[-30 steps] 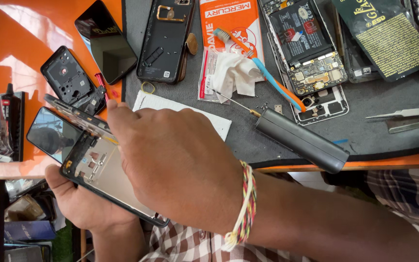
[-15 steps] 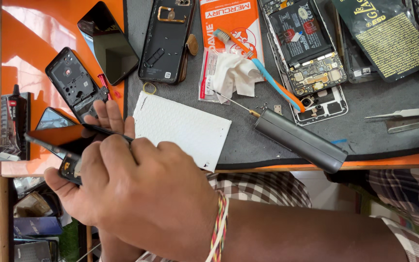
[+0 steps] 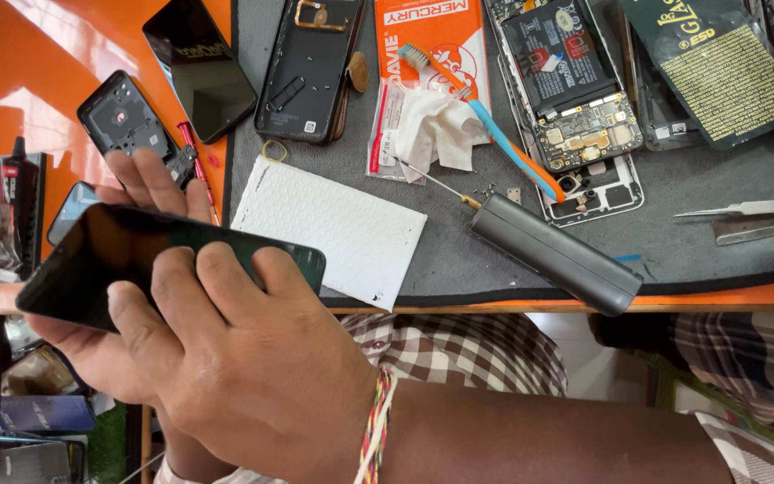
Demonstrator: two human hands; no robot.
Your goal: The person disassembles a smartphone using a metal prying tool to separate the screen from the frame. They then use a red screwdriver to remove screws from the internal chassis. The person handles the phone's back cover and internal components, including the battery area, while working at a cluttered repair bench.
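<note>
I hold a dark phone with its glossy black screen up, at the left front edge of the bench. My left hand cradles it from below, with its fingertips showing above the phone's far edge. My right hand, with a coloured thread band at the wrist, lies over the phone's near right end, fingers pressed on the glass. A white padded sheet lies just right of the phone on the grey mat.
A grey electric screwdriver lies at the mat's front. Behind it are a blue-orange toothbrush, a white cloth, an opened phone with bare board, a black back cover, another black phone and tweezers.
The phone has been turned over: its open inner side showed before, now the dark screen faces up. My right hand slid from above it to its near right end.
</note>
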